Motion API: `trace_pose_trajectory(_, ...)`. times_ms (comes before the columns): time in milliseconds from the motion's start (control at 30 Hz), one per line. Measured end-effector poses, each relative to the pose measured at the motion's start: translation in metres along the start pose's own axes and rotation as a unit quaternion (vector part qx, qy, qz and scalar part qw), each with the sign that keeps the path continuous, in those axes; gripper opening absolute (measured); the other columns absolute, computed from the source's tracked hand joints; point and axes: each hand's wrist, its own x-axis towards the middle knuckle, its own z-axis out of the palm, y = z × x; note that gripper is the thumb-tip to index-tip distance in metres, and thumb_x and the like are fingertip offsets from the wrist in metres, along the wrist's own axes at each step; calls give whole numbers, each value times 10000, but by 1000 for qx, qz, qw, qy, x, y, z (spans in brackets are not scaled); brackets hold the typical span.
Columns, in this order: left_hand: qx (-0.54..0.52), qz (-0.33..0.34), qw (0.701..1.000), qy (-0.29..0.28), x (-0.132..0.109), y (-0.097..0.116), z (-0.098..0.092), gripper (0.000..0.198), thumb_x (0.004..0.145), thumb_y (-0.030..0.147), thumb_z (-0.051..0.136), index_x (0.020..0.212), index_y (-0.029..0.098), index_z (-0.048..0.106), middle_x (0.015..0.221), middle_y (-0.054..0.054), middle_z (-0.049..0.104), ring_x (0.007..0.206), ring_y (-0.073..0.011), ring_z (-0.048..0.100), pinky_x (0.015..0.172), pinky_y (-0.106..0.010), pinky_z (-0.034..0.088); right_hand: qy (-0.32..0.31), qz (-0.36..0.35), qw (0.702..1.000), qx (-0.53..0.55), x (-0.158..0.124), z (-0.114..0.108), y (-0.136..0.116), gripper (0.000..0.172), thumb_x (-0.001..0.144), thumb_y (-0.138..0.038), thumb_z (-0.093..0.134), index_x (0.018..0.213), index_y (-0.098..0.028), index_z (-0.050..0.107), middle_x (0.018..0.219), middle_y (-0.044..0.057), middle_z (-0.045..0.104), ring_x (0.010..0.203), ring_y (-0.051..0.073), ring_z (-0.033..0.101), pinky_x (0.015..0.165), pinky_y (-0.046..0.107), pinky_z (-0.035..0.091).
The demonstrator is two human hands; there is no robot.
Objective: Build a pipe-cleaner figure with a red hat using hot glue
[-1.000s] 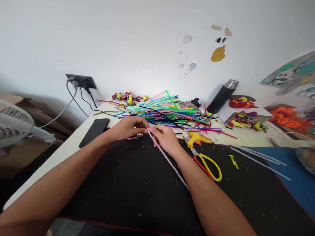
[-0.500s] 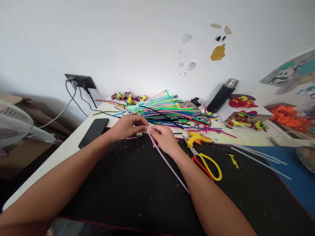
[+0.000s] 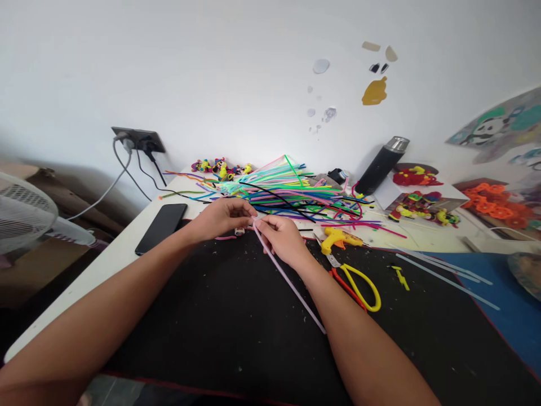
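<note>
A pale lilac pipe cleaner runs from my fingertips down over the black mat to my right forearm. My right hand pinches it close to its upper end. At that same end the thumb and forefinger of my left hand are closed, touching the tip. The very tip between the fingers is too small to make out. Just below my left hand lie a small pale piece and a short pink strip.
Behind my hands lies a heap of coloured pipe cleaners. A phone rests at left. To the right are a yellow glue gun, scissors, a small yellow piece, glue sticks and a black flask.
</note>
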Motion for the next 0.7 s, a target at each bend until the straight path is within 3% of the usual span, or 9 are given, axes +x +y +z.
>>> trace_pose_trajectory(100,-33,-29,999,-15,0,3,-8,414,805,511,792,1009,160,711,759,-28,741,648,-157,675,660,-280,561,-1,2,1000,5,0,0,0,254,967,-408,623,817,-205,648,536,-50,574,394,105,553,404,203,390)
trace_pose_trajectory(300,-9,-42,999,-29,0,8,-14,405,850,551,746,837,149,704,742,-45,735,656,-149,661,680,-281,559,-3,7,1000,-6,1,2,1,234,968,-389,609,835,-203,658,541,-53,576,403,108,571,413,202,397)
trace_pose_trajectory(700,1,-71,995,-76,-2,11,-15,342,850,499,755,872,159,728,752,-30,716,669,-139,637,663,-259,532,-4,6,999,-35,-2,2,-2,242,962,-397,604,895,-191,713,540,-48,572,397,109,534,414,211,371)
